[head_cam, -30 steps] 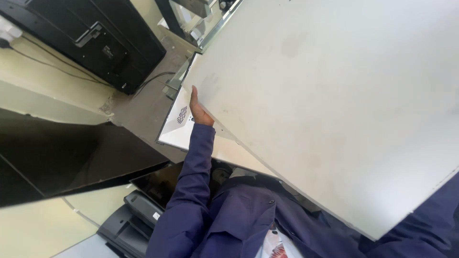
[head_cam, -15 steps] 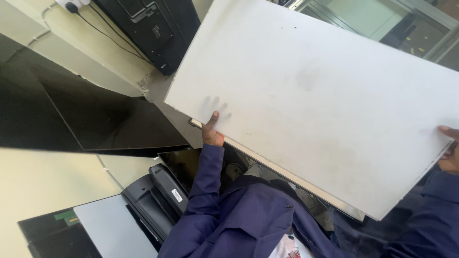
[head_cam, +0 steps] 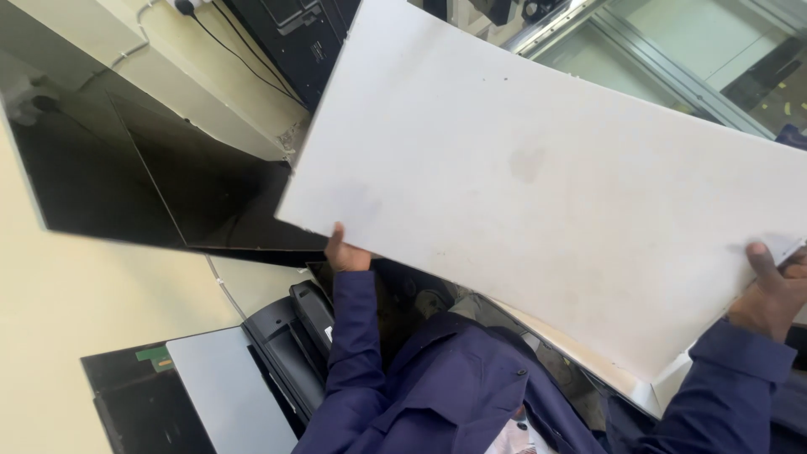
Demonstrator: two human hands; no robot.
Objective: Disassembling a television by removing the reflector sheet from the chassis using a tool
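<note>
Clearly the big thing is the panel (head_cam: 546, 193), a wide, pale, slightly scuffed board held up and tilted, spanning from one hand to the other and hiding most of what lies beyond.

Past the left hand (head_cam: 343, 252), outward and away from the body, dark glossy sheets (head_cam: 126, 185) lean close to the panel's near corner. Below that hand, beside the sleeve, sits a black machine (head_cam: 294, 353) with a grey plate (head_cam: 227, 387) next to it.

The left hand meets the panel's lower edge near that corner. Its fingers are hidden behind the board, so I cannot tell whether they are spread or curled. The right hand (head_cam: 769, 294) grips the far end, thumb lying on the face and the rest behind, pinching the edge.

To handle it well, I judge the weight should be shared evenly, with the left palm flat under the edge. The corner by the left hand should stay apart from the glossy sheets, since a board this wide swings easily.
</note>
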